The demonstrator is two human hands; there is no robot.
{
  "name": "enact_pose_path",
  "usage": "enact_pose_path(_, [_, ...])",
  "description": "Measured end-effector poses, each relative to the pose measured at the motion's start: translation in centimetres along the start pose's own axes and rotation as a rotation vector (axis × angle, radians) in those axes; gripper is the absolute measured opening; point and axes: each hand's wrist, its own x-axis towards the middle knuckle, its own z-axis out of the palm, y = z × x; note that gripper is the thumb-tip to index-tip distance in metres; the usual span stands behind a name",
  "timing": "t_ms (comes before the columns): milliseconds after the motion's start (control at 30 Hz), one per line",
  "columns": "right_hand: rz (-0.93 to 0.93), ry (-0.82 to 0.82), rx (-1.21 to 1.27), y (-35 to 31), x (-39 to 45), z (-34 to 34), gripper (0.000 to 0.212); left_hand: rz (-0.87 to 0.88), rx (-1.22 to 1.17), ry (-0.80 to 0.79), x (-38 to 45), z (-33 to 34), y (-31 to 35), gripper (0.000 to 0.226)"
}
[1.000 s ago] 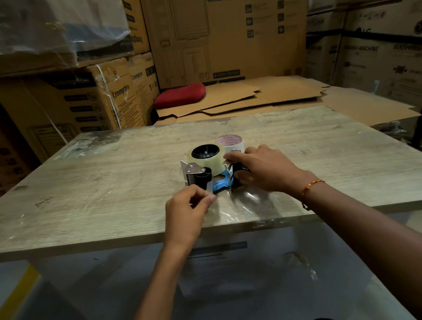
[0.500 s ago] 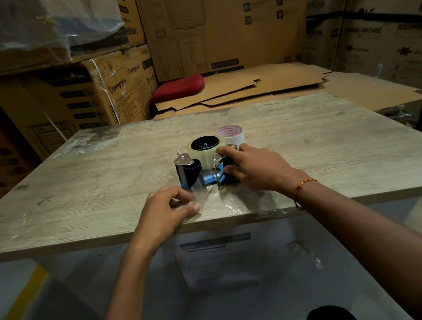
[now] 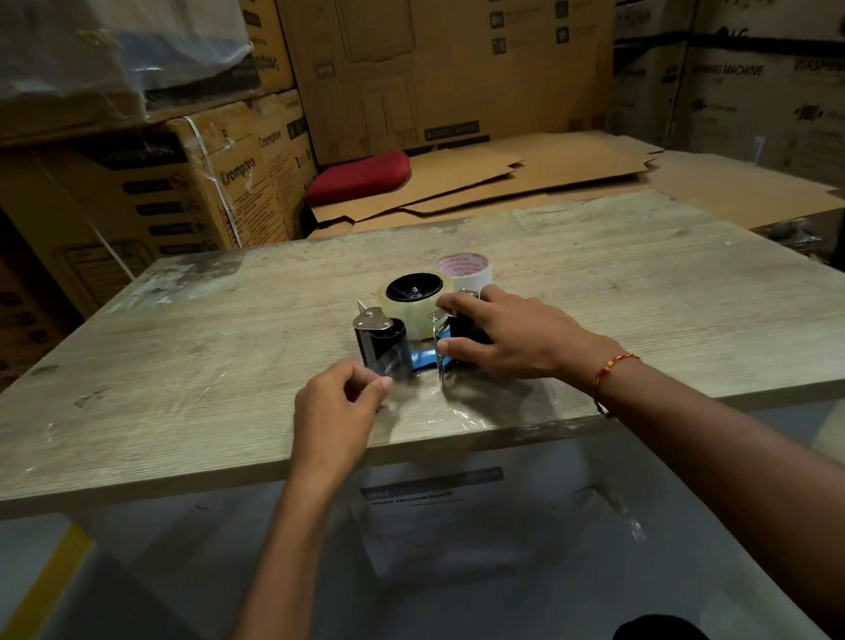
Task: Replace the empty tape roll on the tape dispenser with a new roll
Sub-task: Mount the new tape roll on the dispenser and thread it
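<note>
A blue and black tape dispenser [image 3: 386, 341] lies on its side near the front of the wooden table [image 3: 157, 376]. A clear tape roll [image 3: 415, 297] sits on its black hub. My right hand [image 3: 504, 335] grips the dispenser's black handle. My left hand [image 3: 338, 405] pinches the loose end of clear tape [image 3: 394, 366] drawn out past the roller and toothed blade. Behind the dispenser stands a white cardboard core with red print [image 3: 464, 269].
Stacked cardboard boxes [image 3: 150, 191] wall in the left, back and right. Flattened cardboard sheets [image 3: 525, 175] and a red cushion [image 3: 357, 176] lie behind the table. A plastic-wrapped white box [image 3: 430, 525] sits under the table edge.
My left hand has drawn the tape end out from the dispenser toward me and to the left. My right hand keeps its hold on the handle. The camera has tilted slightly.
</note>
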Motion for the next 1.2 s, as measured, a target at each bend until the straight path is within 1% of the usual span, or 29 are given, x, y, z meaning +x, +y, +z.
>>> enact_pose_path(133, [-0.013, 0.017, -0.030, -0.3, 0.2, 0.0, 0.059, 0.029, -0.022, -0.065, 0.6, -1.1, -0.5, 0.014])
enact_pose_path(233, [-0.014, 0.049, -0.103, -0.6, 0.5, 0.2, 0.060, 0.070, -0.056, -0.104, 0.8, -1.7, -0.6, 0.012])
enact_pose_path(367, [0.004, 0.124, -0.169, -1.6, 1.0, 0.4, 0.060, 0.116, -0.064, -0.127, 1.0, -2.1, -0.8, 0.011])
enact_pose_path(467, [0.053, 0.182, -0.239, -2.5, 0.6, 0.6, 0.054, 0.142, -0.048, -0.166, 1.3, -2.3, -1.1, 0.010])
enact_pose_path(533, [0.053, 0.216, -0.308, -2.7, 0.3, 1.1, 0.052, 0.140, -0.072, -0.200, 1.8, -2.6, -1.3, 0.009])
enact_pose_path(600, [0.028, 0.202, -0.310, -2.3, 0.2, 1.3, 0.051, 0.117, -0.115, -0.246, 2.2, -3.0, -1.8, 0.013])
enact_pose_path(700, [-0.027, 0.135, -0.271, -1.4, 0.6, 1.0, 0.047, 0.113, -0.121, -0.300, 2.6, -3.5, -2.5, 0.018])
enact_pose_path(833, [-0.013, 0.158, -0.289, -1.7, 1.2, 1.8, 0.047, 0.138, -0.110, -0.288, 2.5, -3.5, -2.6, 0.016])
enact_pose_path(933, [0.009, 0.183, -0.241, -1.8, 1.1, 2.5, 0.048, 0.163, -0.095, -0.294, 2.6, -3.4, -2.7, 0.015])
enact_pose_path(1100, [0.001, 0.162, -0.195, -1.7, 1.0, 2.4, 0.047, 0.242, -0.019, -0.322, 2.2, -3.5, -2.4, 0.013])
enact_pose_path(1200, [0.007, 0.132, -0.175, -1.7, 1.0, 2.1, 0.044, 0.251, -0.018, -0.340, 1.9, -3.7, -2.3, 0.013])
